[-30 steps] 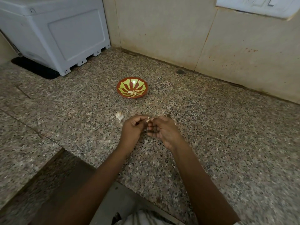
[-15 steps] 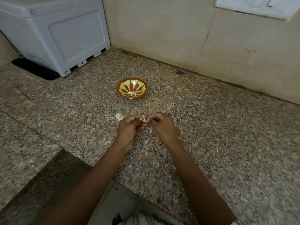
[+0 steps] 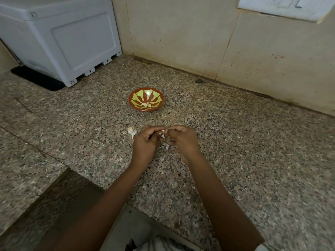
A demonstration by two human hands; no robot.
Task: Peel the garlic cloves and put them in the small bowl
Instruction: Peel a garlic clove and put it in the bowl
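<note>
Just near side of small bowl [image 3: 146,109]: left hand [image 3: 145,142], right hand [image 3: 183,140] both curled, pinching garlic clove [image 3: 162,134] between them. Imo hold firm, peel lengthwise, short pulls.

Left hand [image 3: 145,142]: fingers curled, thumb and fingertips pinching a garlic clove [image 3: 162,134].
Right hand [image 3: 183,140]: fingers curled, knuckles up, pinching the same clove from the opposite side.
Forearms: bare, reaching in from the near edge of the counter [image 3: 253,142] and converging until the hands meet at the fingertips.
</note>
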